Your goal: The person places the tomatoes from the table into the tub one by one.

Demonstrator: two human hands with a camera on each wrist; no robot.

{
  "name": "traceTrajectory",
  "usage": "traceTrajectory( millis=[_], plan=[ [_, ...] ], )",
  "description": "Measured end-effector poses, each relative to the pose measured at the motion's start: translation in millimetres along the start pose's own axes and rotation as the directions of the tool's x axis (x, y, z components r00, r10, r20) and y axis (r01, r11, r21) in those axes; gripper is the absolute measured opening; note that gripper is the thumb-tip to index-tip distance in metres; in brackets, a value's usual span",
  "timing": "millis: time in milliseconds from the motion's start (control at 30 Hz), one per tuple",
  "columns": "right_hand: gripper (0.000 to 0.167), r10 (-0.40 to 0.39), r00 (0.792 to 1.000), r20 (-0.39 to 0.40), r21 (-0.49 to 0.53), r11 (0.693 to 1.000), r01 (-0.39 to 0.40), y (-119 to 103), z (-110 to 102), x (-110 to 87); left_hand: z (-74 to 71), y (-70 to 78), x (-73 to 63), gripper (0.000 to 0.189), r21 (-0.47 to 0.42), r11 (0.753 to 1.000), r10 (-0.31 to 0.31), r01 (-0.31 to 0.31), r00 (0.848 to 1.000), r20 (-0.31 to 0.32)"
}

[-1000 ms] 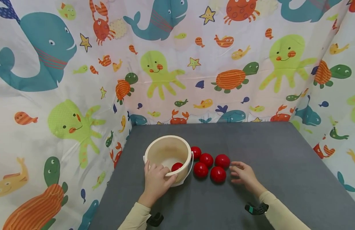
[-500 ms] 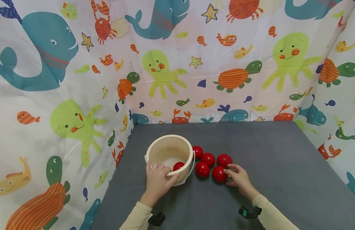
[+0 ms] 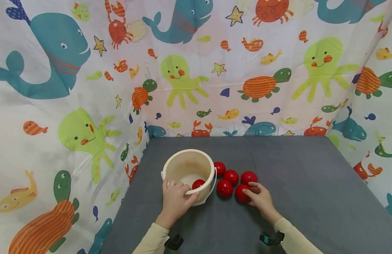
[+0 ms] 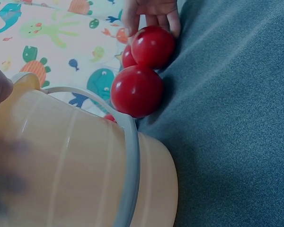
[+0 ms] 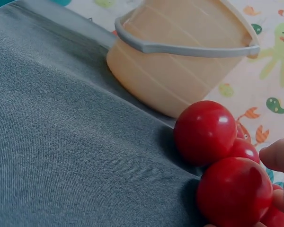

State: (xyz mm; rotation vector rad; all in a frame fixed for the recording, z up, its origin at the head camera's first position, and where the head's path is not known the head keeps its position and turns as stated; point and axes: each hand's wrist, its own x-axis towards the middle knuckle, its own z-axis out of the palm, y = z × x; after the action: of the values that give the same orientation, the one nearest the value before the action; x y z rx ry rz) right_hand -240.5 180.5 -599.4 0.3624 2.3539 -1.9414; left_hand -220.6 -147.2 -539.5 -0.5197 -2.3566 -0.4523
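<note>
In the head view, my left hand [image 3: 176, 200] grips the near rim of a cream bucket [image 3: 203, 194], fingers over the edge and thumb outside. A red ball [image 3: 198, 183] lies inside the bucket. My right hand [image 3: 261, 201] has its fingers and thumb around the nearest red ball [image 3: 240, 194], which rests on the table. The right wrist view shows this ball [image 5: 234, 191] beside the fingers, one finger [image 5: 277, 155] standing a little off it. In the left wrist view, the fingers of the right hand [image 4: 156, 9] are behind that ball [image 4: 153, 46].
Several more red balls, among them a near one [image 3: 224, 188] and a far right one [image 3: 248, 177], lie between bucket and right hand. The bucket's handle [image 4: 131, 165] hangs down its side. A printed sea-animal curtain [image 3: 196, 88] borders the grey table [image 3: 294, 169].
My right hand has moved left and slightly nearer, from beside the far right ball to around the nearest ball. My left hand keeps its hold on the bucket. The head view has shifted slightly.
</note>
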Motion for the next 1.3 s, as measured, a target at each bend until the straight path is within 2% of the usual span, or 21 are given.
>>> traceTrajectory(
  millis=[300, 633, 833, 1067, 1300],
  plan=[
    [0.053, -0.008, 1.0, -0.009, -0.053, 0.999, 0.008, -1.3, 2.5, -2.8, 0.0, 0.8, -0.2, 0.024, -0.001, 1.0, 0.006, -0.006, 1.0, -0.016],
    [0.051, -0.019, 1.0, -0.025, -0.054, 0.998, 0.018, 0.9, 0.6, -2.2, 2.1, 1.7, 0.6, 0.026, -0.005, 1.0, -0.002, 0.002, 1.0, -0.013],
    [0.05, -0.016, 0.999, -0.036, -0.032, 0.999, 0.015, -2.5, -1.2, -4.3, 3.4, -0.9, -0.9, 0.026, -0.007, 1.0, 0.007, -0.007, 0.999, -0.032],
    [0.05, -0.009, 0.999, -0.037, -0.028, 1.0, 0.008, -14.5, -14.6, -7.8, 3.3, -0.9, 0.0, 0.025, 0.003, 1.0, 0.007, -0.007, 1.0, -0.028],
    [0.054, -0.053, 0.998, -0.017, -0.07, 0.996, 0.052, -36.2, -33.4, -9.8, 2.3, 0.3, -0.2, 0.024, 0.0, 1.0, 0.002, -0.002, 1.0, -0.021]
  ],
)
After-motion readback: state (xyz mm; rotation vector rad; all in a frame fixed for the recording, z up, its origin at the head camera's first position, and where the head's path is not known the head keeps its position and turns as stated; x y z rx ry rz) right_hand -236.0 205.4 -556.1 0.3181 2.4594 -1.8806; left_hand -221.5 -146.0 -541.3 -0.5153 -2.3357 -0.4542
